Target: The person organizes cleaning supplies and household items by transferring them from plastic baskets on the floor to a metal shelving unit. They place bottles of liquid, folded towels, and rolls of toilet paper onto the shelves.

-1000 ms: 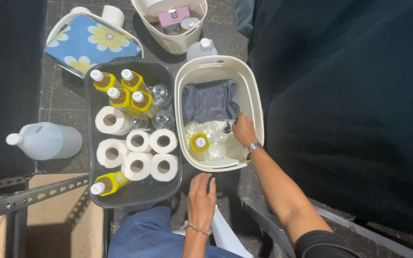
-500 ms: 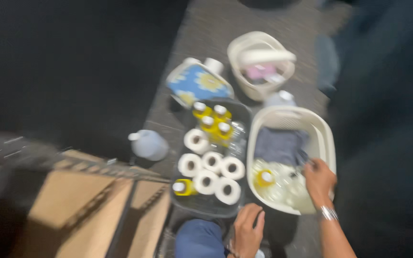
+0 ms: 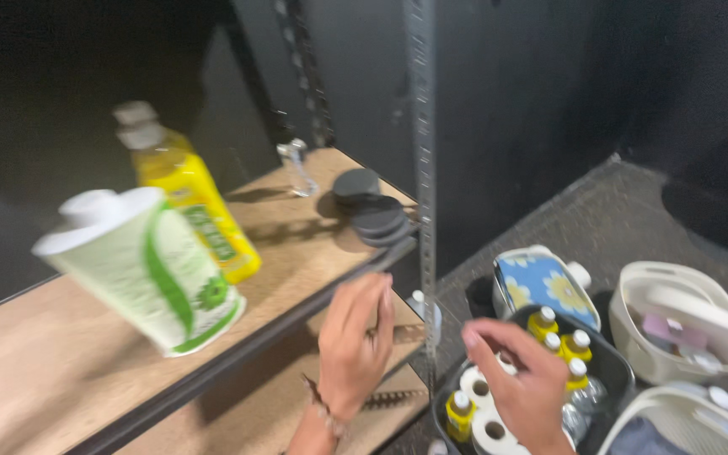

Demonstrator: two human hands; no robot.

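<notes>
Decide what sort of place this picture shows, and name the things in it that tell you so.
Probably a storeroom or stock area. A slotted metal rack carries a bare board shelf with a yellow bottle standing on it, and bins on the floor hold toilet rolls and more bottles.

On the shelf (image 3: 61, 371) at my left I count one white container (image 3: 141, 270) with green markings, one yellow bottle (image 3: 191, 211), one small clear glass (image 3: 297, 166) farther back, and a stack of dark discs (image 3: 370, 211) too blurred to number. Down at the right, the black bin (image 3: 612, 362) shows four small yellow bottles (image 3: 543, 324) and three paper rolls (image 3: 492, 431) that I can see. Farther right are two cream baskets (image 3: 684, 329) and one blue flowered pouch (image 3: 541, 282).
</notes>
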